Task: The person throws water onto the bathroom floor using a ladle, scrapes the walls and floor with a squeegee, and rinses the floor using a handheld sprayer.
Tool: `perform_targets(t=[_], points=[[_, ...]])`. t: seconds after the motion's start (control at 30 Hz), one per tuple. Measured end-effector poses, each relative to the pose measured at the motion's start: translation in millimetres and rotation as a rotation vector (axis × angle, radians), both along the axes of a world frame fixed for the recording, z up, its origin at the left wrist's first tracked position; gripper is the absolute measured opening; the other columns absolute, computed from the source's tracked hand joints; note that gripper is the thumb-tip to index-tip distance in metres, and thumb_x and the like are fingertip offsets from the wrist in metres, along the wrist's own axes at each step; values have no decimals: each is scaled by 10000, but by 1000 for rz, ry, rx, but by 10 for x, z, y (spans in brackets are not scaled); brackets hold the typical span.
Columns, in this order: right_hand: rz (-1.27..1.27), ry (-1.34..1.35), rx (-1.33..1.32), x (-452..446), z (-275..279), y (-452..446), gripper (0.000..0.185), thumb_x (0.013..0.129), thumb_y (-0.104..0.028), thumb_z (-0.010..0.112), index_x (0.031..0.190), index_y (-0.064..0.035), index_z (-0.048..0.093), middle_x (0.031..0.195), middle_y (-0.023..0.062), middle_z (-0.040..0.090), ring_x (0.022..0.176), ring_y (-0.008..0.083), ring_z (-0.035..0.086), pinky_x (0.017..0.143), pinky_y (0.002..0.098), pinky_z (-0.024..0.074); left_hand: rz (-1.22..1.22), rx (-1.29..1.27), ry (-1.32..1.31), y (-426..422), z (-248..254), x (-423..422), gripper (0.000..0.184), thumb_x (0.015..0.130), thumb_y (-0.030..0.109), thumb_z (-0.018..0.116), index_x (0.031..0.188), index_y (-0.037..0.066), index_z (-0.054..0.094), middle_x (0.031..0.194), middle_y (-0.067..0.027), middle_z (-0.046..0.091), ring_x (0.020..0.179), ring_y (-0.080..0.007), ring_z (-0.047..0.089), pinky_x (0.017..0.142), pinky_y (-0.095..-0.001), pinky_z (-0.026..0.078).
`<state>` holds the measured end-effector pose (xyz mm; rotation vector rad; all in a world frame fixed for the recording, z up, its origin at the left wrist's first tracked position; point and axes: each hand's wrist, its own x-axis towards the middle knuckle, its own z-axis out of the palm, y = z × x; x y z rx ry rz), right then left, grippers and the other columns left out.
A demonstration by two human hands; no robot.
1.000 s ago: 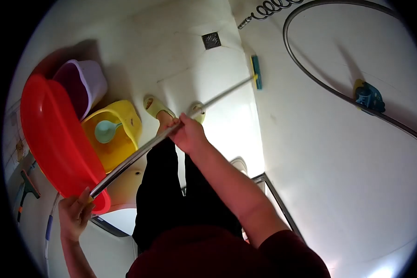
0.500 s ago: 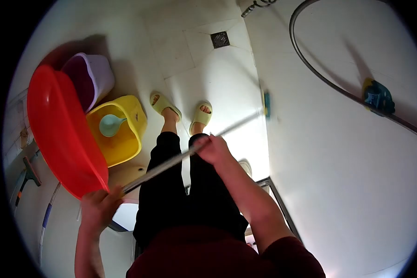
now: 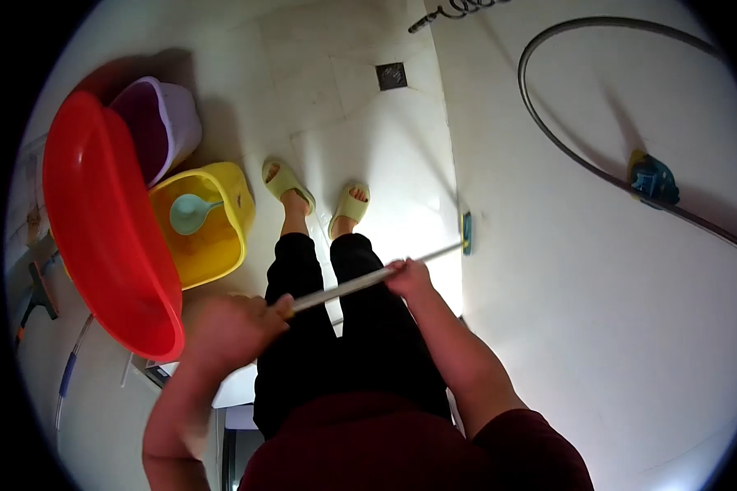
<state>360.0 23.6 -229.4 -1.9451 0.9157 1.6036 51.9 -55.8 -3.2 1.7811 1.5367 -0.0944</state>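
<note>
A metal pole (image 3: 352, 286) runs across in front of my legs, rising to the right. My left hand (image 3: 241, 327) is closed round its near end, beside the lower end of the red tub (image 3: 110, 221). Farther along the shaft, my right hand (image 3: 408, 279) grips it over my right knee. The pole's far end meets a narrow blue-green and yellow head (image 3: 467, 233), which lies against the white wall surface at the floor's right edge.
Left of my feet stand a yellow bucket (image 3: 241, 209) with a pale green ladle (image 3: 190, 214) and a purple bucket (image 3: 184, 123). A floor drain (image 3: 391, 76) lies ahead. On the right are a curved hose (image 3: 540, 123) and a blue-green object (image 3: 653, 178). A squeegee (image 3: 41, 293) is far left.
The pole's head has slid toward me along the wall's base. Both hands have moved right with the pole, my right hand also nearer my body, and the pole lies flatter across the view.
</note>
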Motion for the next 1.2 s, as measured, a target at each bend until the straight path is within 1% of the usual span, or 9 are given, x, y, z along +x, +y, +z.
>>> perform_targets(t=[0.17,0.27,0.4,0.5,0.73,0.87,0.93,1.07,1.2], points=[[59,174,-97,-656,292,108,211,867,-165,319,670,-90,325,556,43,337,484,179,335,509,336,327,320,21,49,-460,327,-193,333,652,140,675,972,101,592,556,-30,457,480,-182,488,411,-310,373],[99,402,52,-1302,454,353,138,831,-102,384,697,-70,376,580,54,347,538,194,350,595,339,359,376,217,164,-719,632,-413,362,625,137,694,970,88,595,565,-25,453,477,-175,476,419,-301,369],[204,582,309,-1614,843,640,197,881,-169,370,713,-65,385,634,74,410,601,214,421,688,366,398,323,267,252,-588,913,-560,383,621,147,697,983,85,588,588,-26,479,496,-174,492,432,-297,378],[41,561,313,-1289,701,481,200,891,-197,346,758,-54,388,638,80,419,616,209,428,702,374,404,233,233,224,-338,894,-563,374,624,159,693,975,89,585,597,-30,495,511,-175,504,440,-297,389],[98,53,-53,-205,731,-42,273,919,-236,230,730,-69,333,564,78,363,530,216,382,572,377,374,94,68,-29,-161,424,-253,306,647,185,678,927,102,586,591,-29,503,512,-175,508,435,-309,386],[92,289,-41,-772,862,147,205,891,-171,279,742,-59,363,568,70,362,557,216,396,582,361,374,305,106,116,-490,719,-480,336,647,217,676,947,97,586,587,-19,498,503,-175,495,438,-309,377],[150,515,56,-1171,994,332,212,902,-182,294,763,-45,376,587,104,416,598,237,425,706,392,399,332,148,231,-677,997,-652,371,659,230,667,994,94,584,612,-25,503,544,-171,499,508,-311,389],[209,705,247,-1696,1472,632,249,912,-192,297,759,-32,410,661,114,469,665,249,466,772,408,405,298,221,455,-889,1406,-806,454,701,218,643,1121,89,531,689,-36,532,656,-162,514,660,-330,384],[206,517,276,-1474,1347,482,290,920,-236,278,728,-46,383,604,76,414,614,227,426,767,393,404,256,242,365,-614,1339,-770,437,664,246,667,1053,85,551,691,-35,537,621,-164,519,598,-324,405]])
